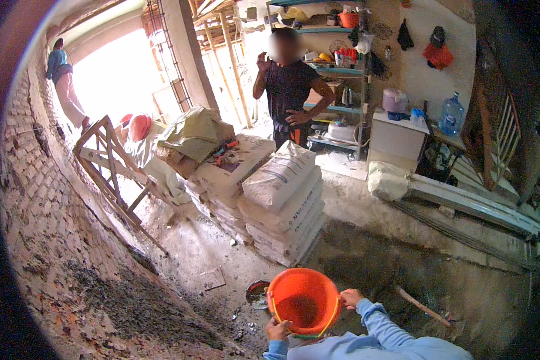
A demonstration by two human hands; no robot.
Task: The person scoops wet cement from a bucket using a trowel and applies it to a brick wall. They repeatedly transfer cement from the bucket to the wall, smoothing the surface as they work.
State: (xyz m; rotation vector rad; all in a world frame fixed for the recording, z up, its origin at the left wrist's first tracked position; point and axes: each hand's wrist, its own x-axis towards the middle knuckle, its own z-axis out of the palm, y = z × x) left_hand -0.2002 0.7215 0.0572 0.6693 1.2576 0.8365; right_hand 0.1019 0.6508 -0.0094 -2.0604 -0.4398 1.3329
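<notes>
An orange bucket (309,285) with a thin yellow handle hangs tilted in front of me, its mouth turned up toward my view. My left hand (278,329) is closed at the bucket's near left edge, by one end of the handle. At the right edge, by the handle's other end, my right hand (351,298) grips the bucket with bent fingers. Inside, the bucket looks dark, and I cannot make out anything in it. A small dark, round pan (258,295) lies on the ground just left of the bucket.
Stacked white sacks (279,180) stand ahead. A wooden-handled tool (423,306) lies at right. A wooden trestle (117,171) leans by the brick wall (60,228). One person (288,84) stands behind the sacks; another (66,84) is up at far left. Shelves (336,72) stand behind.
</notes>
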